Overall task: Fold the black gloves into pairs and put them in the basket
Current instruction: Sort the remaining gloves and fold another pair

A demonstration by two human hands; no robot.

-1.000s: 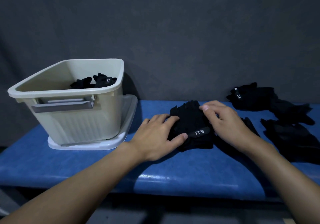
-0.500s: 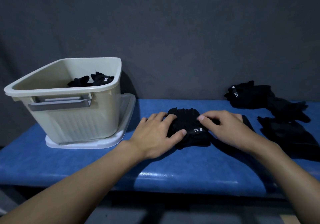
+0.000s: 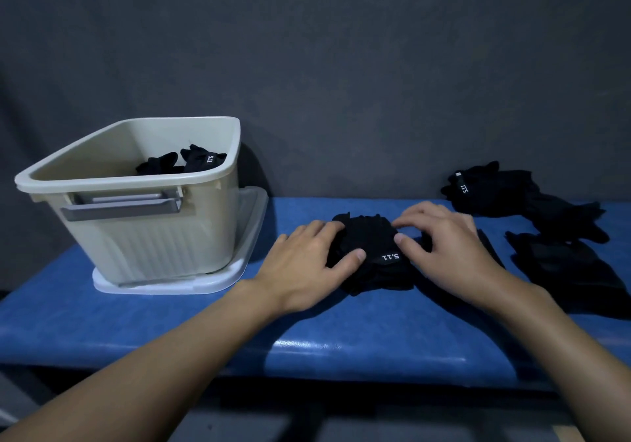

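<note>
Head view, my stock count from the remote desk. Item one: blue table [image 3: 205, 325] with a dark wall behind it. Item two: beige basket [image 3: 129, 182], far left, standing on a white lid [image 3: 170, 287]; inside it I can see black gloves [image 3: 196, 163] already put away, though I cannot tell how many pairs. Item three: the bundle of gloves [image 3: 374, 272] in work, mid-table, right of the basket and apart from it, logo tab facing me. My left hand [image 3: 304, 264] lies on its left side, fingers nearly straight and pressing, thumb against the near edge. My right hand [image 3: 447, 253] is on the right side, fingers curled, thumb and fingertips pinching the fabric on top. Item four: loose gloves at far right [image 3: 495, 190], unfolded. Item five: more loose gloves, near right [image 3: 573, 272], lying flat. My reckoning: some stock is binned, this pair looks close to folded but not yet in the basket, and both right-hand heaps remain to pair, fold and move.
</note>
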